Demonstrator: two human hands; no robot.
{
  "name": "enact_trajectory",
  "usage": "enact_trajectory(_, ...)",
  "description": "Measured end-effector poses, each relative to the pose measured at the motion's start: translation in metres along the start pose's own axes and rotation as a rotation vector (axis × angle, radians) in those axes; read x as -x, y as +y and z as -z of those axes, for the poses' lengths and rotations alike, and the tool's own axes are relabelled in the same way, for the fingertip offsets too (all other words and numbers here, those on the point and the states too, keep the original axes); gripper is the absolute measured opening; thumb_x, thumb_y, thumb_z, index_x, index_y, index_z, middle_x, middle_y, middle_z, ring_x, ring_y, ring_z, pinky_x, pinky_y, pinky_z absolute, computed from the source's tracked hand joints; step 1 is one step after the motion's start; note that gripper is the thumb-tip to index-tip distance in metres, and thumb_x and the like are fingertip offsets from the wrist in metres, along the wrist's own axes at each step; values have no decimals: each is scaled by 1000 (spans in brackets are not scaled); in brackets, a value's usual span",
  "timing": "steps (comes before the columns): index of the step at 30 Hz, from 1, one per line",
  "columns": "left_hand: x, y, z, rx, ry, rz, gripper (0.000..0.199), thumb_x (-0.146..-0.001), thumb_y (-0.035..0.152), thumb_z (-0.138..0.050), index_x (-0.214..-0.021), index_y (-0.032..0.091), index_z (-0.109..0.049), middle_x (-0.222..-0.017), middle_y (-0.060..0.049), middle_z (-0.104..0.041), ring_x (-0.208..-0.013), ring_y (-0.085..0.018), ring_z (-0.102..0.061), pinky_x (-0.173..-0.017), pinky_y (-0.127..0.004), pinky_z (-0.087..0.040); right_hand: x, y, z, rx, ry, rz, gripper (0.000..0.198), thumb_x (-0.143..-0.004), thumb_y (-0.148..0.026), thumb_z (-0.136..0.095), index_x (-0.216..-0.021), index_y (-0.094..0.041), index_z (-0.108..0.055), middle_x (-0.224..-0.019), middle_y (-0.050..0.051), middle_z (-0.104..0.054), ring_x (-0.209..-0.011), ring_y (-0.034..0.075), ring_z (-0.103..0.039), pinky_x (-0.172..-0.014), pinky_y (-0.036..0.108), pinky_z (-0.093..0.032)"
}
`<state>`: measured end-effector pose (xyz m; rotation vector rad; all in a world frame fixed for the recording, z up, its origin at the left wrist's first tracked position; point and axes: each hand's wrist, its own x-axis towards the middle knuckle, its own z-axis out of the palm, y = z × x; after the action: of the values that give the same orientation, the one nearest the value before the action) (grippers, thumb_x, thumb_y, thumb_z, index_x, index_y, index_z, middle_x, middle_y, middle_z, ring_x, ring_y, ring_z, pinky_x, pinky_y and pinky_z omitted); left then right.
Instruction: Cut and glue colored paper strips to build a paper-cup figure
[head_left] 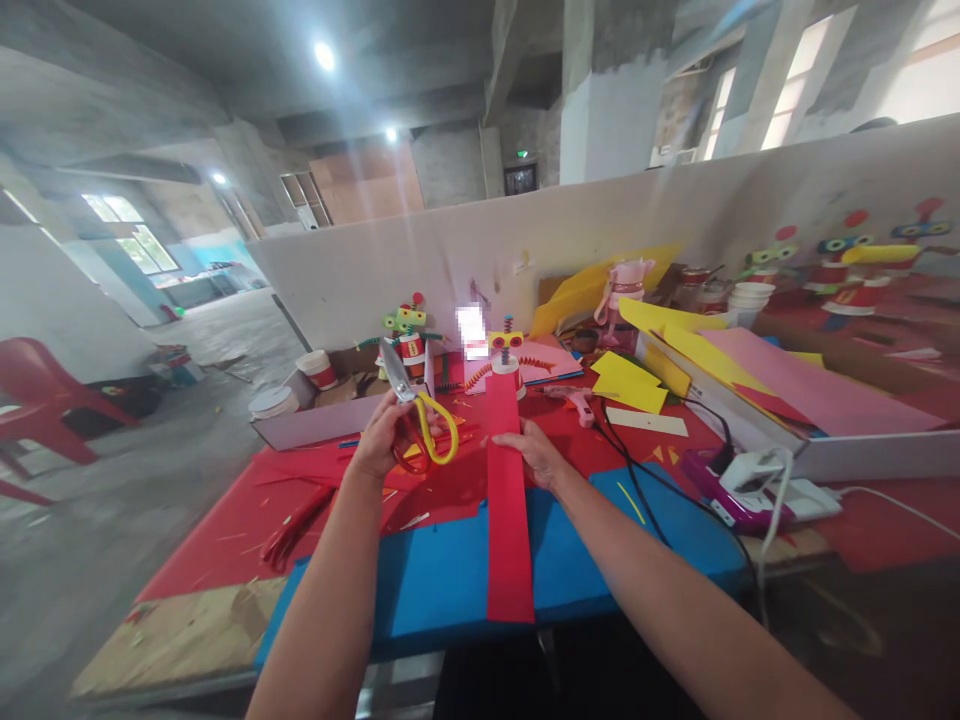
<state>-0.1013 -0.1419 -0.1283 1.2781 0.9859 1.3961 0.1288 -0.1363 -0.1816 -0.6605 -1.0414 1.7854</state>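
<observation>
My left hand (381,436) is closed around a pair of scissors (429,425) with yellow and red handles; the metal blades point up and to the left. A long red strip (510,540), paper or thin foam, is pinched in my right hand (534,448), thumb across its front. The strip stretches from the far side of the table down over a blue sheet (427,580). Just behind its top end stands a small robot figure (507,345) with a yellow face, a spring on its head and coiled red arms.
A pink glue gun (576,402) with a black cable lies right of the strip. Yellow paper pieces (628,382) and a purple power strip (720,490) are farther right. Finished robot figures (411,335) stand in a white-walled box at back left. A white partition (375,260) closes off the back.
</observation>
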Motion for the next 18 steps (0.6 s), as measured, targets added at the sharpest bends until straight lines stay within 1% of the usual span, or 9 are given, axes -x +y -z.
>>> enact_trajectory(1,3,-1,-7,30,-65,95,27,-78,27,-57,-102,21,-46,-71,0,-67,-66,-19,-69,-64,-36,-58,0,0,0,-10,-16,12,27,-54,-28,-73,-78,-17,-67,-71,4,-72,-61,19,-64,-63,32,-51)
enact_trajectory(3,7,-3,-20,71,-176,217,33,-78,26,-58,-108,21,-46,-74,-2,-68,-66,-20,-69,-59,-33,-57,-1,0,1,-45,-16,52,26,-55,-28,-73,-77,-18,-66,-71,3,-71,-64,19,-65,-68,33,-52)
enact_trajectory(6,12,-8,-35,117,-305,303,40,-77,22,-61,-115,20,-47,-78,-3,-69,-66,-20,-69,-55,-27,-55,-4,0,4,-97,16,87,30,-56,-31,-75,-82,-19,-65,-67,0,-68,-61,16,-62,-66,31,-52)
enact_trajectory(8,14,-12,-41,125,-378,346,40,-78,22,-62,-115,20,-49,-78,-4,-69,-65,-20,-69,-56,-28,-55,-5,-2,6,-109,10,91,35,-61,-38,-75,-89,-19,-65,-65,-1,-65,-56,14,-58,-60,28,-50)
enact_trajectory(10,16,-16,-44,111,-442,402,36,-80,23,-62,-114,20,-51,-78,-4,-69,-66,-21,-69,-59,-30,-56,-5,-4,7,-105,-4,100,38,-67,-47,-72,-90,-18,-66,-64,-1,-63,-53,12,-55,-56,27,-48)
enact_trajectory(12,17,-19,-44,82,-451,461,35,-80,24,-64,-113,20,-53,-80,-4,-69,-70,-20,-69,-64,-31,-56,-5,-5,8,-75,-17,102,40,-71,-54,-69,-87,-17,-67,-64,-1,-61,-51,11,-54,-55,26,-47)
enact_trajectory(15,17,-21,-46,69,-362,501,36,-78,25,-68,-111,19,-55,-89,-5,-70,-75,-17,-68,-68,-27,-55,-5,-4,8,-7,-36,92,45,-71,-59,-68,-86,-17,-68,-62,-1,-61,-52,11,-54,-56,25,-46)
enact_trajectory(16,17,-20,-47,85,-337,497,34,-79,27,-67,-110,18,-56,-89,-5,-70,-75,-17,-68,-69,-26,-55,-5,-3,9,4,-35,83,47,-72,-61,-66,-87,-17,-69,-61,-1,-61,-52,11,-54,-56,25,-45)
enact_trajectory(18,16,-19,-50,115,-320,501,30,-83,38,-62,-103,16,-59,-83,-6,-69,-69,-16,-66,-66,-27,-54,-8,-2,11,-2,-23,49,53,-75,-67,-58,-87,-16,-70,-60,0,-62,-52,12,-55,-55,25,-46)
